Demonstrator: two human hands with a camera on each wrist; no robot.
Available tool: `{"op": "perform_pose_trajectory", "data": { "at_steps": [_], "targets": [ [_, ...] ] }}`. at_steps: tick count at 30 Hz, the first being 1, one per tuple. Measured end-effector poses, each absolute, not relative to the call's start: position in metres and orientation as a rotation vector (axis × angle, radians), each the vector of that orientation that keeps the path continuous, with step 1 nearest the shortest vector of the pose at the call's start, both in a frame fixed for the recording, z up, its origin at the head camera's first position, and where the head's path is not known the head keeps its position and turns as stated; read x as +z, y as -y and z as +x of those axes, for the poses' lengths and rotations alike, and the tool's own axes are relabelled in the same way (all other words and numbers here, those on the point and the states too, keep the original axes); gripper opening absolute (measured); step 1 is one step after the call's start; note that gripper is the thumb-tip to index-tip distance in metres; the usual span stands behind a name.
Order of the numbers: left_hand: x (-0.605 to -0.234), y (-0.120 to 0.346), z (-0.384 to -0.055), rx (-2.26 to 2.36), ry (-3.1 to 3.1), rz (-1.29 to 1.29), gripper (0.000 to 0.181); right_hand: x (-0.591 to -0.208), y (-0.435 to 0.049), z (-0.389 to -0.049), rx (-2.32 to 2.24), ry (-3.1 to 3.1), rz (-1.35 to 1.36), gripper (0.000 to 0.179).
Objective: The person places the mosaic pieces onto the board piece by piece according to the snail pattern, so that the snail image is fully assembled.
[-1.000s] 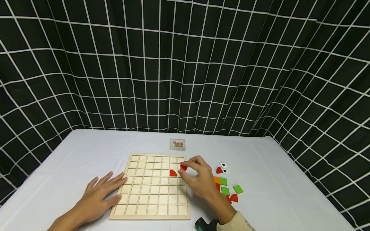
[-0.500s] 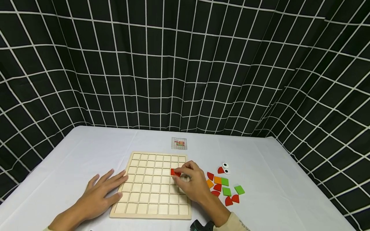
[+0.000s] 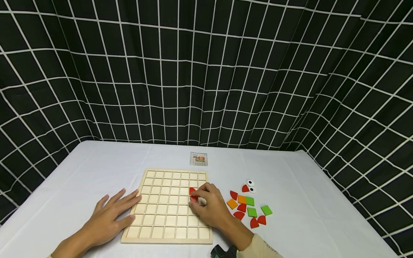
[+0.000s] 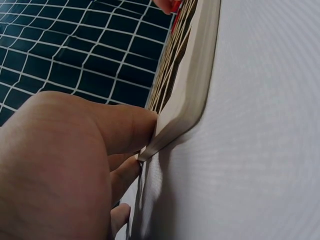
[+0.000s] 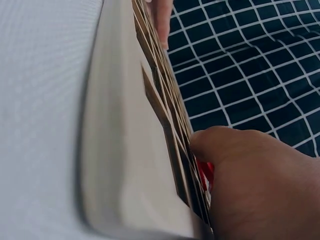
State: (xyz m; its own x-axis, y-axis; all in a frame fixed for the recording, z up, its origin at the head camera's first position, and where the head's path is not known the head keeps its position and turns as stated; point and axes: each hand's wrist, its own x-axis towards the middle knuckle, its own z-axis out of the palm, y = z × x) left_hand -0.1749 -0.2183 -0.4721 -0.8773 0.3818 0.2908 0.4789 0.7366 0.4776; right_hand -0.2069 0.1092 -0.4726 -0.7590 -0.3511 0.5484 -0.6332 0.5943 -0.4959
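Observation:
A square wooden grid board [image 3: 159, 221] lies on the white cloth, its cells bare apart from the red pieces. My left hand [image 3: 108, 216] rests at the board's left edge with fingers spread and straight; up close in the left wrist view, the thumb [image 4: 132, 127] touches the rim. One red quarter-circle tile [image 3: 191, 190] sits in a cell toward the board's right side. Just below it, my right hand [image 3: 211, 205] pinches a second red tile [image 3: 194, 199] between thumb and fingers, right at the grid. In the right wrist view the thumb partly hides red [image 5: 206, 172].
Right of the board lie loose red quarter-circle tiles [image 3: 254, 223], green square tiles [image 3: 252, 212] and orange square tiles [image 3: 232, 204]. Two white eye discs [image 3: 250, 183] lie farther back. A small picture card [image 3: 198, 158] lies behind the board. A dark gridded curtain [image 3: 180, 89] surrounds the table.
My right hand has moved left and down over the board with the red tile, from the right edge to below the placed one. The left hand has stayed put.

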Motion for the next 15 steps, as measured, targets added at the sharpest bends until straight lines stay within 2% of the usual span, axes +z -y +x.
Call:
{"op": "perform_pose_trajectory", "data": {
  "at_steps": [15],
  "targets": [
    [-0.4731, 0.2180, -0.1748, -0.831, 2.749, -0.691, 0.046, -0.4722, -0.1089, -0.2060, 0.926, 2.480, 0.793, 0.018]
  ]
}}
